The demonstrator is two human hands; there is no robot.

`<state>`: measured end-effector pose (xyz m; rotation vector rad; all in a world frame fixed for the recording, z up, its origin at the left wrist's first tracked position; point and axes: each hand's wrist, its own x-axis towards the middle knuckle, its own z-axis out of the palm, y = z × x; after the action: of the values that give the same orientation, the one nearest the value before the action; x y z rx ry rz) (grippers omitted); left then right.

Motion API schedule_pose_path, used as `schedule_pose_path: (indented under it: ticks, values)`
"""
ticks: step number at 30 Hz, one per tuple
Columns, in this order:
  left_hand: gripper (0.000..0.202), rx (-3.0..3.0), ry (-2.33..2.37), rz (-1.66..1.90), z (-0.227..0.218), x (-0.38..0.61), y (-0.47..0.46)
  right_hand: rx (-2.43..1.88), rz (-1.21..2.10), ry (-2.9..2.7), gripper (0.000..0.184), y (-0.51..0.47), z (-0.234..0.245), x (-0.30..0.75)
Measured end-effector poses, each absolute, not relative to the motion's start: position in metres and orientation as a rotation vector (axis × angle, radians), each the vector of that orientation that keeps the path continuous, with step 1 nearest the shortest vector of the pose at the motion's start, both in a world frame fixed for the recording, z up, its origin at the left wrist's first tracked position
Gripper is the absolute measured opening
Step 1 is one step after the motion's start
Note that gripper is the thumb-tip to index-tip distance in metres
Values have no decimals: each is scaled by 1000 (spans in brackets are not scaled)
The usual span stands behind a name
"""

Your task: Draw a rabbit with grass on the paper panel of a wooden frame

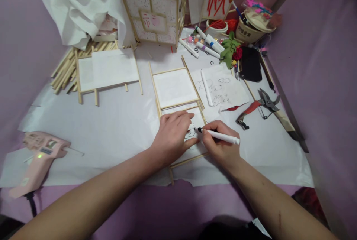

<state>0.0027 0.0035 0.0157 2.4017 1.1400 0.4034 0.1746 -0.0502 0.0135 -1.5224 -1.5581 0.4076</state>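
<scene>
My right hand [223, 147] is closed around a white marker pen [223, 136] whose dark tip points left at the paper. My left hand [174, 136] rests with thumb and fingers apart on a wooden-stick frame backed with white paper [192, 153]. Between its thumb and fingers, dark curved lines show on the paper, and the pen tip is close to them. A small white piece by my left fingertips is too hidden to name. Another papered stick frame [175, 87] lies just beyond. To its right, a second white marker [206, 87] lies on a sheet of line drawings [234, 89].
Red-handled pruning shears [252, 110] lie on the right near a black phone [250, 63]. A pink glue gun [41, 162] is at far left. Behind stand a stick lantern [153, 19], a paper bowl [248, 30], a papered frame [111, 69] and piled sticks [64, 73].
</scene>
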Motion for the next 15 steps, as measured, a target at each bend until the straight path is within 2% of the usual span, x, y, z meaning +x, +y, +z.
schedule_pose_path:
  ticks: [15]
  values:
    - [36,2394,1141,390,16,3,3,-1507,387,-1572,10,-50,14,175]
